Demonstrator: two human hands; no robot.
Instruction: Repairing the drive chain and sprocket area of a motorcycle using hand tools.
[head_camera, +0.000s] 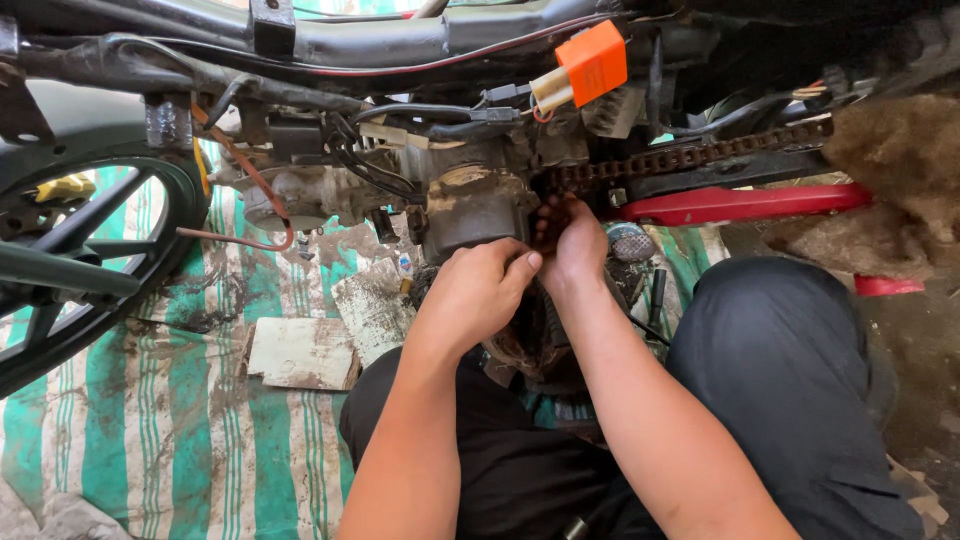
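Chain (690, 158), greasy and rusty, runs from the engine's side out to the right above a red swingarm (740, 203), and its near end drops to where both hands meet. Closest to the camera are the person's knees in dark trousers (790, 400), with both bare forearms reaching forward between them. Left hand (478, 290) is curled into a loose fist, its fingers (520, 268) folded together against the lower face of the engine case (475, 205); whether they pinch anything I cannot tell. Right hand (572, 245) lies just beside it, touching it, with oil-stained fingers (552, 215) bent up onto the chain's end at the engine; whether they clamp it is hidden.

Under the hands a green-and-white striped mat (170, 420) covers the floor, with dirty cardboard scraps (303, 352) lying on it. Left of the engine stands a black spoked wheel (90, 250). Farthest up, the black frame tube (400, 45) crosses the view, and an orange relay box (592, 63) hangs from its wiring.
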